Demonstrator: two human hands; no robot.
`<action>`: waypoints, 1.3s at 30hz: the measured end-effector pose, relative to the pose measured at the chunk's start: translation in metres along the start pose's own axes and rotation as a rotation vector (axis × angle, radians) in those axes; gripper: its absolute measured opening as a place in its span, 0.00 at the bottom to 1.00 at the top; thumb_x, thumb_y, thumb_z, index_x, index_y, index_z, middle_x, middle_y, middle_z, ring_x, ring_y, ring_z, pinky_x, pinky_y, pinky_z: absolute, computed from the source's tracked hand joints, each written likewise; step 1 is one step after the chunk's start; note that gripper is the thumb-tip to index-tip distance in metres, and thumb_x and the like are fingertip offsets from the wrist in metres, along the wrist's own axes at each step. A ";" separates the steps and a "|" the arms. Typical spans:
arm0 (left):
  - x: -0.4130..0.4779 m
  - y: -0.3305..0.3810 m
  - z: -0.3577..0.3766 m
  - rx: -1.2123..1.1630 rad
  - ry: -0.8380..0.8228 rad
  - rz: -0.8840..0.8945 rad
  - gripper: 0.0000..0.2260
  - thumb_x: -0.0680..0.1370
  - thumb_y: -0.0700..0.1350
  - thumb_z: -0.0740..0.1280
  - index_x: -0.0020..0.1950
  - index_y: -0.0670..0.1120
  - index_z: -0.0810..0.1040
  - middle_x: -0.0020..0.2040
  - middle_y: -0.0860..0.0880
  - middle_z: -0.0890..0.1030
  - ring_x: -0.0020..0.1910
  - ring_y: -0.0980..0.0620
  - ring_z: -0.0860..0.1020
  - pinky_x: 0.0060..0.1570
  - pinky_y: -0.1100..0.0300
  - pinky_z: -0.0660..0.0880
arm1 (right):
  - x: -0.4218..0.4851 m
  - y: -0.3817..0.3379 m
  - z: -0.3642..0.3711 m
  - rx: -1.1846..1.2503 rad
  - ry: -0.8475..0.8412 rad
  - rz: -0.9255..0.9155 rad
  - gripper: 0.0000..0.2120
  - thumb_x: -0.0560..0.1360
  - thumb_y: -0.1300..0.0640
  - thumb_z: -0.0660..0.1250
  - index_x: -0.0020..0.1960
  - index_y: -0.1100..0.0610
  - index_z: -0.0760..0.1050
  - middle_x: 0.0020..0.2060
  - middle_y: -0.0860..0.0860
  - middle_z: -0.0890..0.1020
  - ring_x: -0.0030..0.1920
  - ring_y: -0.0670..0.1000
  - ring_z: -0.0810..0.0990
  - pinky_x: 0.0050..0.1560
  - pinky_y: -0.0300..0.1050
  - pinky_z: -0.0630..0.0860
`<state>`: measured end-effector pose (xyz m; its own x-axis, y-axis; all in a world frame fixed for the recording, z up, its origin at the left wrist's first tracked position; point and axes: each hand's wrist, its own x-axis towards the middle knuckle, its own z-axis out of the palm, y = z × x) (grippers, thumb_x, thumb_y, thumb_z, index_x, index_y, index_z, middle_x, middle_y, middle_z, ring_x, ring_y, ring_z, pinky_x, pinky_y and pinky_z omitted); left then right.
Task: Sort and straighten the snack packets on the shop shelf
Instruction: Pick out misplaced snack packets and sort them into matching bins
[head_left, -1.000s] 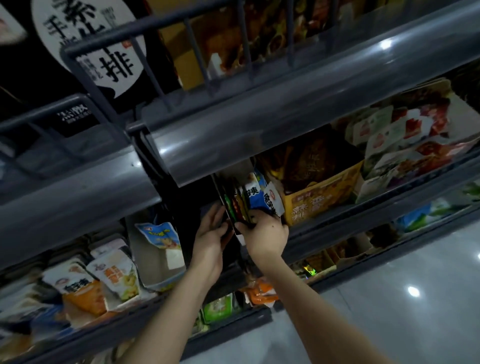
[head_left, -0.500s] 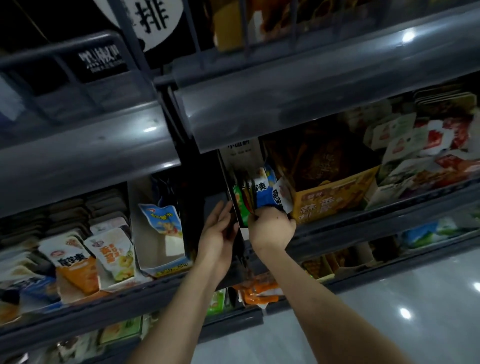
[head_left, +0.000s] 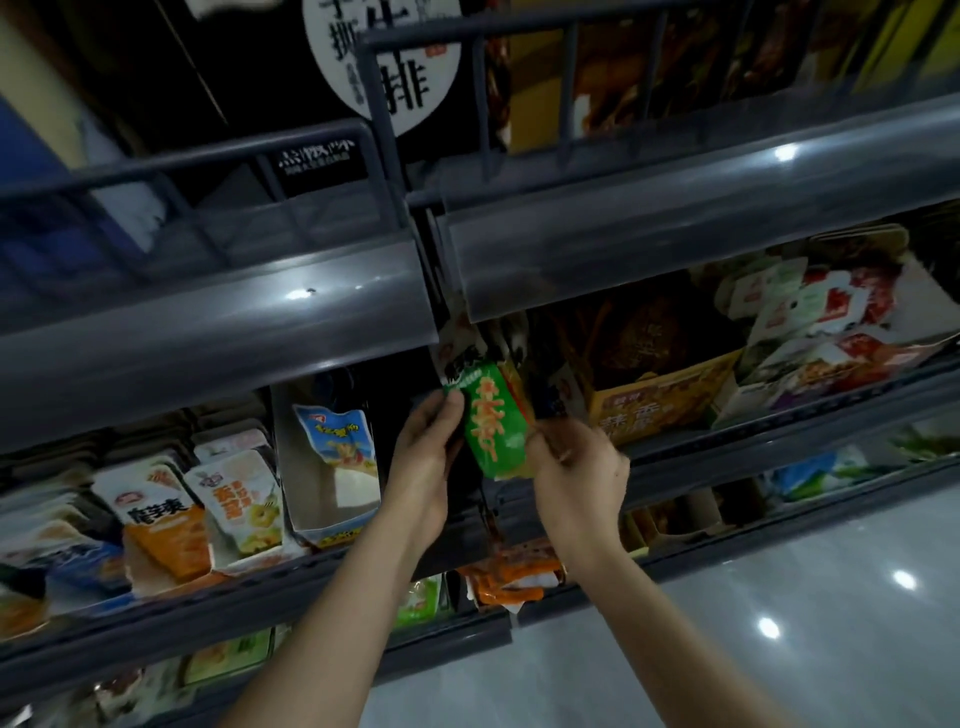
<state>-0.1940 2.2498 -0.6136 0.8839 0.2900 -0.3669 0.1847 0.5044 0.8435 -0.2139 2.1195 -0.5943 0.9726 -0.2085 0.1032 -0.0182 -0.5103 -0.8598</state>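
A green snack packet with orange lettering is held up in front of the middle shelf, tilted, its face towards me. My left hand pinches its upper left edge with thumb and fingers. My right hand grips its lower right edge. Behind the packet, several dark packets stand in a narrow slot under the grey shelf rail. A yellow display box of brown packets stands just right of the slot.
Left of my hands a white box holds a blue-and-white packet, with orange and white packets further left. Red and white packets fill the right end. Orange packets lie on the lower shelf. The glossy floor is at bottom right.
The green packet has come out of the slot and now faces me between both hands. My right hand moved right and down; the blue-and-white packets it touched are no longer in sight.
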 end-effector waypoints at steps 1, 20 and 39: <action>-0.005 0.002 0.001 0.009 -0.001 -0.009 0.12 0.70 0.48 0.70 0.53 0.48 0.77 0.47 0.51 0.83 0.47 0.55 0.81 0.49 0.60 0.75 | -0.006 0.000 -0.005 0.108 -0.067 0.070 0.05 0.74 0.57 0.66 0.42 0.51 0.80 0.34 0.40 0.77 0.46 0.50 0.77 0.53 0.49 0.69; -0.062 -0.004 -0.012 0.096 0.146 -0.005 0.37 0.69 0.37 0.72 0.73 0.53 0.60 0.63 0.46 0.77 0.55 0.46 0.79 0.49 0.47 0.79 | -0.033 0.003 -0.034 0.443 -0.550 0.511 0.02 0.73 0.60 0.71 0.44 0.58 0.82 0.39 0.55 0.86 0.41 0.53 0.85 0.42 0.46 0.81; -0.044 -0.008 -0.038 0.291 0.116 0.141 0.36 0.70 0.37 0.72 0.70 0.61 0.61 0.49 0.65 0.79 0.46 0.64 0.81 0.35 0.69 0.77 | 0.032 0.024 0.008 0.534 0.125 0.776 0.12 0.71 0.49 0.72 0.50 0.54 0.80 0.41 0.48 0.81 0.45 0.52 0.79 0.48 0.49 0.76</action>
<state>-0.2507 2.2636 -0.6186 0.8578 0.4395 -0.2667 0.1936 0.2045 0.9595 -0.1812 2.1077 -0.6158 0.7015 -0.4323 -0.5665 -0.5101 0.2506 -0.8228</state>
